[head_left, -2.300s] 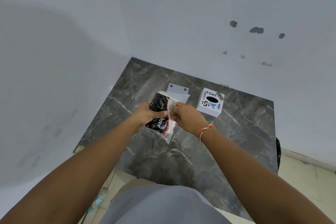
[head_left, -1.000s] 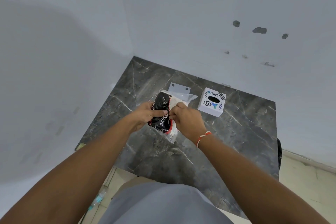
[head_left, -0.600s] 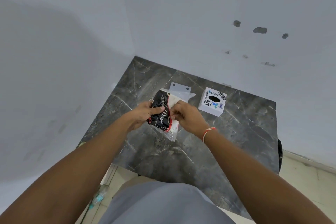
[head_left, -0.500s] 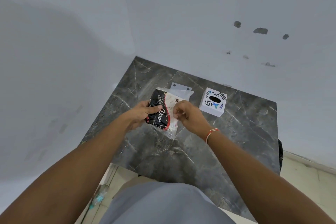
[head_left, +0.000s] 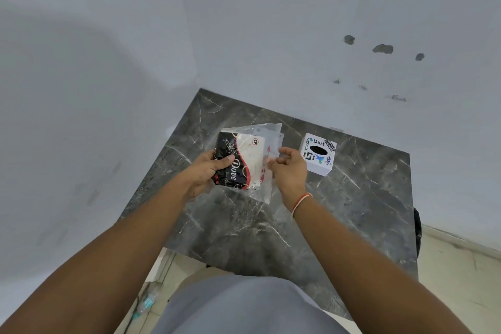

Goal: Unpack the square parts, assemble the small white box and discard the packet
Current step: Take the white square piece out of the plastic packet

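My left hand [head_left: 207,171] grips a clear plastic packet [head_left: 267,141] by its left side, thumb on top. Inside it shows a black, white and red printed square part [head_left: 242,164]. The packet is held just above the dark marble table [head_left: 244,225]. My right hand [head_left: 288,168] hovers at the packet's right edge with fingers spread, holding nothing. A small white box [head_left: 318,154] with stickers and a dark oval hole stands on the table just right of my right hand.
White walls close the table in at the back and the left. The table's front edge lies near my body, with tiled floor [head_left: 461,279] to the right and a plastic bottle [head_left: 147,301] on the floor at lower left.
My right hand has let go of the packet and opened, drawing slightly to the right. The packet now lies flatter and more spread out in my left hand.
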